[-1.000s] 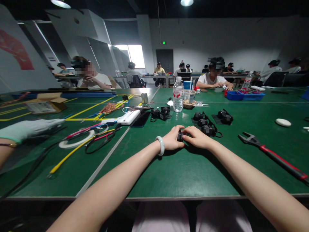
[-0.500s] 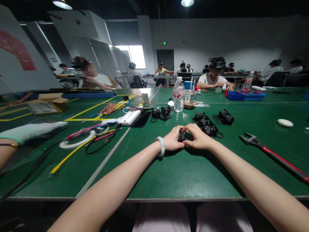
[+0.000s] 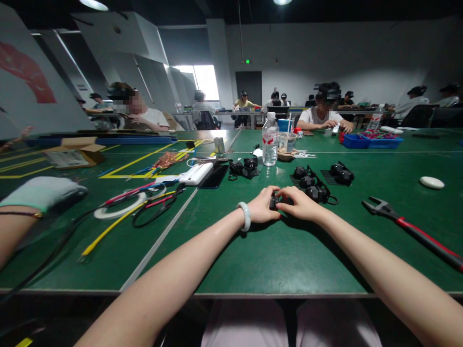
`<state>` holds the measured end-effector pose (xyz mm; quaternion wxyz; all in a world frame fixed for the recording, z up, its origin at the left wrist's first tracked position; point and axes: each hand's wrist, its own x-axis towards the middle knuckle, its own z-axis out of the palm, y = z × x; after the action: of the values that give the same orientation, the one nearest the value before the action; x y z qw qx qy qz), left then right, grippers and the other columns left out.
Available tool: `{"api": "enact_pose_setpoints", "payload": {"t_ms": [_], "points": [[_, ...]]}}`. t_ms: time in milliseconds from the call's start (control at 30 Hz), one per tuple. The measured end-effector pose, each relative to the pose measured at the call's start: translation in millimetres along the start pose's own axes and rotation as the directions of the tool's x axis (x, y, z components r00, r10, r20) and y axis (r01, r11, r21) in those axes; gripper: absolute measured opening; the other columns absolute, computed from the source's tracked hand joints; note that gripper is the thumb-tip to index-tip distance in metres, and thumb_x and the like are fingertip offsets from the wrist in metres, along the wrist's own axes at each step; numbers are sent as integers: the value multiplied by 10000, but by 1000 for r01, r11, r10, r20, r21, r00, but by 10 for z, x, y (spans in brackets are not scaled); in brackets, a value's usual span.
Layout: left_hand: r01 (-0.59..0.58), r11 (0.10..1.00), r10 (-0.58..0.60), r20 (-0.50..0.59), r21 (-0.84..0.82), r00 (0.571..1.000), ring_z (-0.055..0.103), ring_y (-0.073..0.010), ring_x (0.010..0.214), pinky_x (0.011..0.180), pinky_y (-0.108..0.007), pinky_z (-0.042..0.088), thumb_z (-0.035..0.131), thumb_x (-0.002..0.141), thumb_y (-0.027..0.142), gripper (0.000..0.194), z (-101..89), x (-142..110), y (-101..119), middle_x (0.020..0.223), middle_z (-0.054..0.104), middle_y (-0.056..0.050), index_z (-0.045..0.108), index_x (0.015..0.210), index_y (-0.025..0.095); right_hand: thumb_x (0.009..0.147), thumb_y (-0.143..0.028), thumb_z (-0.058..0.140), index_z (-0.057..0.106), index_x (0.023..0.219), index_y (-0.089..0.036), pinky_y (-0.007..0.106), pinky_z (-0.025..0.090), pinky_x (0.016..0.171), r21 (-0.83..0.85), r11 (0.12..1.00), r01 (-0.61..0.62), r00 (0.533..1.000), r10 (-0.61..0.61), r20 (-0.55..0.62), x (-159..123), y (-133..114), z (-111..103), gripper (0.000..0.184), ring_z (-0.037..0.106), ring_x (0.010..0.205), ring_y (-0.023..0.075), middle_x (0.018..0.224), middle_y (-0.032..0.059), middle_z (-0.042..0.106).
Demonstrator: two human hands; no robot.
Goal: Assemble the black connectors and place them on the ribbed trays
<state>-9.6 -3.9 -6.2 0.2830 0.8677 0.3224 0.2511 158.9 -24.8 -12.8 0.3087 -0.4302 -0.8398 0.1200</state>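
A small black part (image 3: 274, 201) is between my two hands, just above the green table. My left hand (image 3: 263, 205), with a pale bangle at the wrist, closes its thumb and fingers round the part. From the other side my right hand (image 3: 297, 202) pinches at the same part with bent fingers. Its exact kind is hidden by my fingers. Beyond my right hand lie several black parts with rounded knobs (image 3: 314, 185), and another such piece (image 3: 342, 173) sits farther right. More black parts (image 3: 249, 167) lie beyond my left hand.
Adjustable pliers with red-black handles (image 3: 412, 231) lie at right, near a white oval object (image 3: 431, 182). A water bottle (image 3: 269, 142) stands ahead. Cables (image 3: 119, 226), a white power bank (image 3: 196, 174) and a co-worker's gloved hand (image 3: 54, 193) are at left.
My right fingers have drawn closer together at the black part, narrowing the gap between my hands. The co-worker's gloved hand at left has gone from stretched flat to bent.
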Motion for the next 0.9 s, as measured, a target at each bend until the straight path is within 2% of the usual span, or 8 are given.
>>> {"api": "enact_pose_setpoints", "payload": {"t_ms": [167,533,900], "points": [[-2,1000,2,15,10,1000,413,-226,1026,908,-399,337,650,515,215,677,-3,4,8,1065,411,-72,344,1118,173,769,-330,453,561,894,-166,294,356,714,4,999,-33,999,32,40,9,26,37,233,463,802,166,810,43,549],[4,1000,-4,18,21,1000,407,-230,1041,914,-408,331,648,521,215,684,1,12,2,1087,406,-80,332,1127,173,799,-330,405,568,869,-170,293,351,725,-12,999,-41,998,42,53,16,51,56,238,461,790,151,804,38,552],[9,999,-10,17,53,1000,417,-231,1029,917,-397,338,647,530,246,684,-7,17,1,1076,410,-91,329,1128,156,859,-327,258,531,787,-182,297,342,709,-22,990,-138,988,139,69,13,-14,107,317,444,804,155,813,37,547]]}}
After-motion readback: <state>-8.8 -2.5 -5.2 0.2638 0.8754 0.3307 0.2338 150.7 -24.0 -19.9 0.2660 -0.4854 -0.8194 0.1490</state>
